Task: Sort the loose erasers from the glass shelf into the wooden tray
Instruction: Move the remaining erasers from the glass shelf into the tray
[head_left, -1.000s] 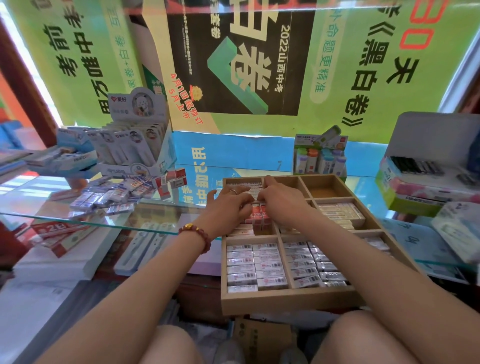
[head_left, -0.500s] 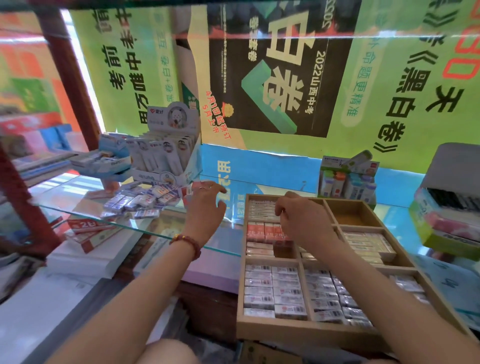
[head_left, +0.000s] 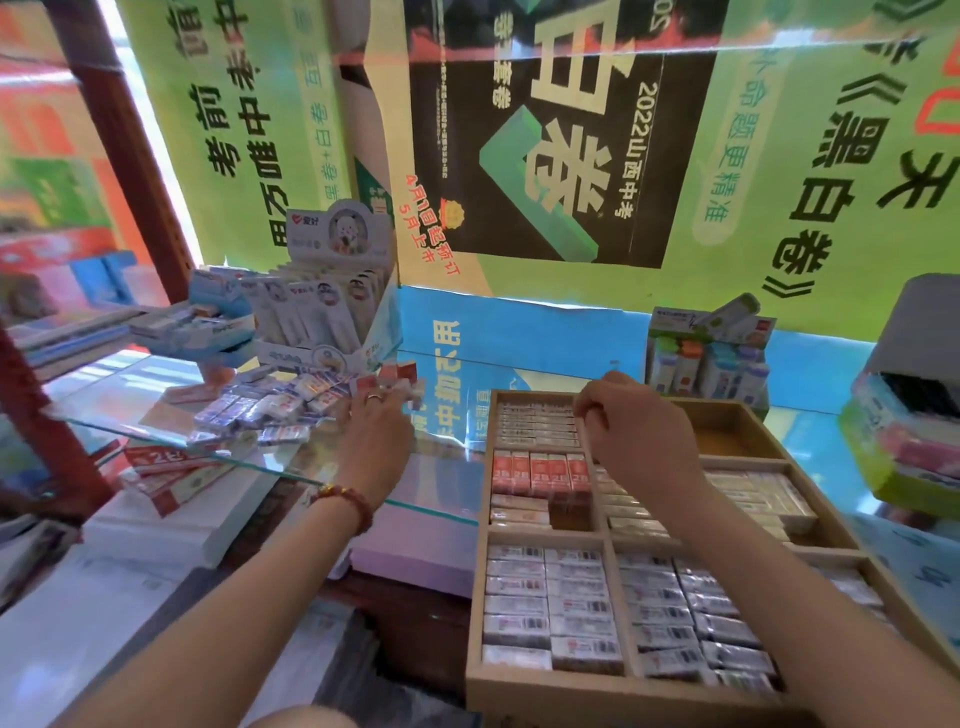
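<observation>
Left hand (head_left: 374, 436): I am laying spread fingers on red erasers (head_left: 402, 376) on the glass shelf (head_left: 130, 395).
Right hand (head_left: 639, 431): curling over the wooden tray's (head_left: 623, 696) back-left corner; grip I cannot tell.

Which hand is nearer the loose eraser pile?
Left. The left hand is at the right edge of the loose eraser pile; the right hand is over the wooden tray.

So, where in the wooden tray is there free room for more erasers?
The far right compartment of the wooden tray is bare. A small gap lies just nearer than the red erasers. The near white erasers fill their compartments.
</observation>
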